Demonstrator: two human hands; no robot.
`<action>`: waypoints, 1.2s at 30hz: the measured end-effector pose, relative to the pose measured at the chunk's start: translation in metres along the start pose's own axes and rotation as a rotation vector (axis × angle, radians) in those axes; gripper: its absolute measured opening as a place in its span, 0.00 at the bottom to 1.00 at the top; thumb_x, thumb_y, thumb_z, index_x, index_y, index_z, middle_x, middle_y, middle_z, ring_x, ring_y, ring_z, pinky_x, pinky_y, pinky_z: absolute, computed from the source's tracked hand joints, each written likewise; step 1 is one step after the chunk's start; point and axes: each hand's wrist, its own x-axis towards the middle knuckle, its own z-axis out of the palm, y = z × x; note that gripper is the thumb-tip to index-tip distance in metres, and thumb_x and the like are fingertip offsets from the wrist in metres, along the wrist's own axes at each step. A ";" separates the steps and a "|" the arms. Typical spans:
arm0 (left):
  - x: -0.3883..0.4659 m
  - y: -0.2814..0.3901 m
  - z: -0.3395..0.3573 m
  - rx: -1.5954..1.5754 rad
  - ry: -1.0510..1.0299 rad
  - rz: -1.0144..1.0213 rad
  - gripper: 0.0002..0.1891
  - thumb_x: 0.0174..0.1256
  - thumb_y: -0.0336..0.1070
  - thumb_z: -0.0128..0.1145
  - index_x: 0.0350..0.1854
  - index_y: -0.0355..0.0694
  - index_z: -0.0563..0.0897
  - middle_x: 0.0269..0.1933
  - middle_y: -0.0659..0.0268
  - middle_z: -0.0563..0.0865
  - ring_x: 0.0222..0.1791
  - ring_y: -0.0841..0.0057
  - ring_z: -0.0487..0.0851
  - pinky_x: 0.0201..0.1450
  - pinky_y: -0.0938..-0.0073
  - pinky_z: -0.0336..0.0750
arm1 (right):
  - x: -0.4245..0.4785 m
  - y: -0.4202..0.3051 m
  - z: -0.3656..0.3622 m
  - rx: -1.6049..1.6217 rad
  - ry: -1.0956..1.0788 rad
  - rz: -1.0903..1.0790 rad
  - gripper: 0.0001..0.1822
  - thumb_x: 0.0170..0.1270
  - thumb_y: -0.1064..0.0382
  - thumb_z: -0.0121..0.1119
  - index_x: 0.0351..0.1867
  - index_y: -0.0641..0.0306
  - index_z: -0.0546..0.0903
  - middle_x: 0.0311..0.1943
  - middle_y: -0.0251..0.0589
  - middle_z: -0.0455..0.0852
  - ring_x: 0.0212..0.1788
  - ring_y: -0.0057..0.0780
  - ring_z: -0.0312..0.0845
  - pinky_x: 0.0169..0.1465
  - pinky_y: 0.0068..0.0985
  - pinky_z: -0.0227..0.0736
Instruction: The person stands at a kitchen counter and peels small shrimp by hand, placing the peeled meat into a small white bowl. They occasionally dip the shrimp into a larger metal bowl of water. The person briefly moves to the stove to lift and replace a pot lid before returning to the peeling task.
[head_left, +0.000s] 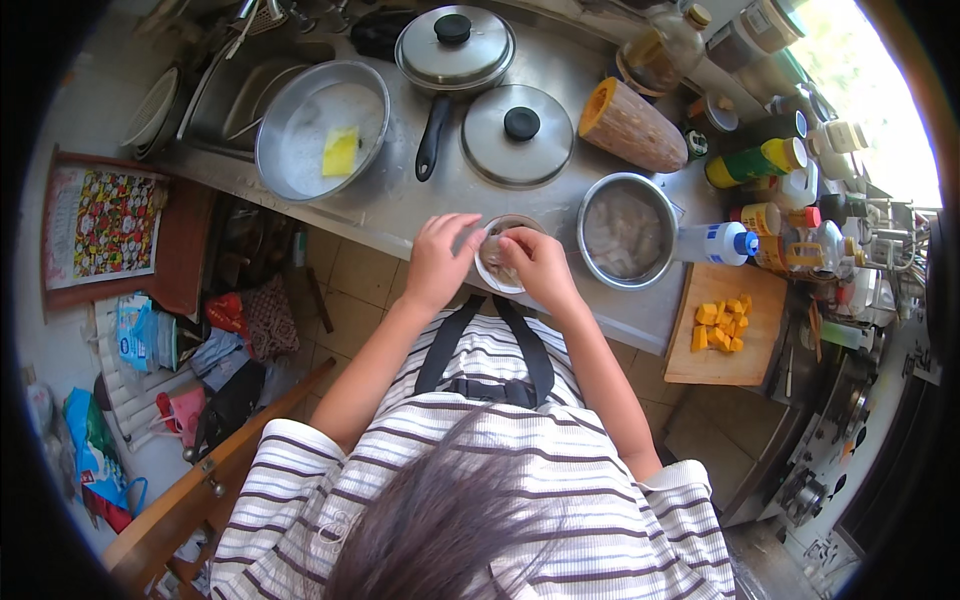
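Observation:
Both my hands are over a small white bowl (489, 280) at the counter's front edge. Between the thumb and finger of my right hand (544, 266) is a greyish, translucent piece that looks like a shrimp (493, 249). My left hand (439, 262) is at the bowl's left side, fingers apart, its thumb tip close to the piece; whether they touch is unclear. More pieces lie in the white bowl, partly hidden by my fingers. Right of it stands a steel bowl (628, 232) of pale grey shrimp-like pieces in liquid.
A large metal basin (361, 90) holds cloudy water and a yellow sponge (341, 150). Behind my hands are a lidded saucepan (455, 52) and a loose lid (517, 154). A cut pumpkin (637, 127), bottles (712, 244) and a cutting board (694, 367) with orange cubes (721, 322) are right.

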 end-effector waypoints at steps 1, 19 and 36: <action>0.000 0.010 -0.004 0.328 0.056 0.240 0.16 0.64 0.39 0.64 0.50 0.36 0.84 0.46 0.63 0.88 0.48 0.70 0.83 0.52 0.69 0.73 | 0.003 0.010 0.000 0.049 0.022 0.039 0.11 0.69 0.65 0.59 0.42 0.74 0.83 0.26 0.38 0.85 0.30 0.18 0.79 0.35 0.20 0.74; -0.004 0.004 0.016 0.429 0.003 0.512 0.13 0.53 0.31 0.64 0.42 0.36 0.86 0.37 0.67 0.88 0.42 0.74 0.83 0.51 0.66 0.69 | -0.009 0.010 -0.003 0.117 -0.044 0.210 0.10 0.70 0.65 0.58 0.37 0.73 0.83 0.25 0.32 0.83 0.27 0.15 0.74 0.33 0.19 0.71; -0.004 0.000 0.010 0.158 0.039 0.326 0.02 0.52 0.31 0.66 0.28 0.41 0.88 0.31 0.65 0.89 0.31 0.73 0.84 0.45 0.70 0.70 | -0.028 0.008 0.019 -0.272 0.260 -0.451 0.04 0.65 0.72 0.58 0.38 0.71 0.79 0.31 0.48 0.80 0.31 0.42 0.77 0.36 0.29 0.71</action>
